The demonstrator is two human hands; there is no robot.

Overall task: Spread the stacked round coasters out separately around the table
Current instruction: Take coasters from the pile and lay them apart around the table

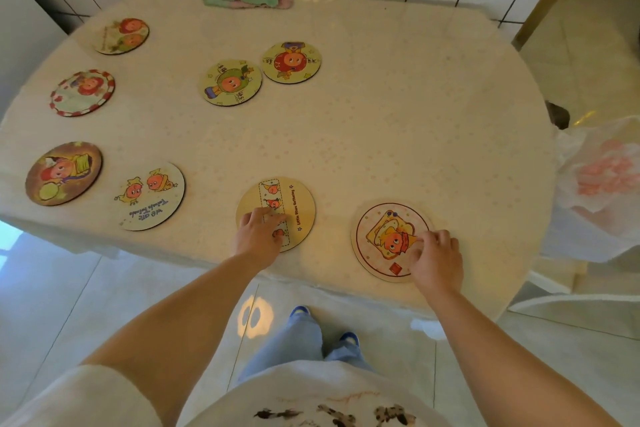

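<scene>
- The right hand [437,255] sits on the near-right edge of the red-ringed coaster [389,241], so the disc lies to the left of and away from its fingers [420,246]. They are curled down onto the coaster's right side, seemingly pinching its rim; whether the thumb is under the edge cannot be told.
- The left hand [258,230] rests on the near-left part of the strip-print coaster [277,213], fingers fairly straight and pressing flat on the face, grasping nothing.
- Being round, the coasters have no long axis; what counts is open counter [398,121]. The widest bare stretch lies ahead and to the right of the red-ringed coaster, and the right hand is nearer to it, so I judge that hand better placed for any further shift.
- 8 coasters lie flat and apart: these 2 along the near edge, a white lettered coaster [150,196] and a dark brown coaster [63,173] at the near left, a red-checked coaster [83,93] and a pale far-left coaster [122,35] beyond, and a green-figure coaster [230,81] just beside an orange-figure coaster [291,62] mid-counter.
- No stack shows, so the spreading looks nearly finished; whether a second disc hides under either hand cannot be told.
- Each is a thin printed disc with cartoon figures and a dark edge.
</scene>
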